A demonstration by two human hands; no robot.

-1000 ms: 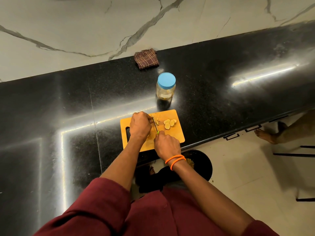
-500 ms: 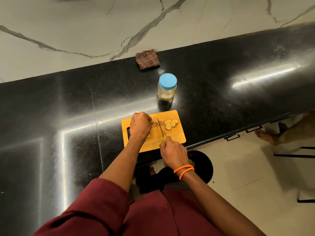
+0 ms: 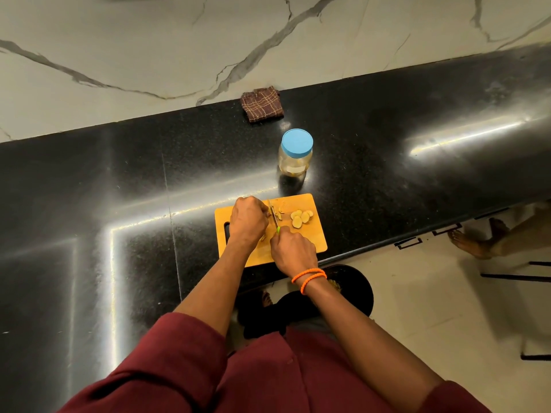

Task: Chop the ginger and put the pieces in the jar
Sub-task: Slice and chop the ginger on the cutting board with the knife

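Gripping a knife (image 3: pixel 273 214) by its green handle, right hand (image 3: pixel 293 250) has the blade down on the cutting board (image 3: pixel 310 245). Left hand (image 3: pixel 248 221), fingers curled, pins the ginger (image 3: pixel 268 214) just left of the blade, mostly hidden under the fingers. Thin strips (image 3: pixel 279 214) right of the blade, round slices (image 3: pixel 301 217) further right. Lidded jar (image 3: pixel 295 152) stands beyond both hands. Checked cloth (image 3: pixel 262 105) further back.
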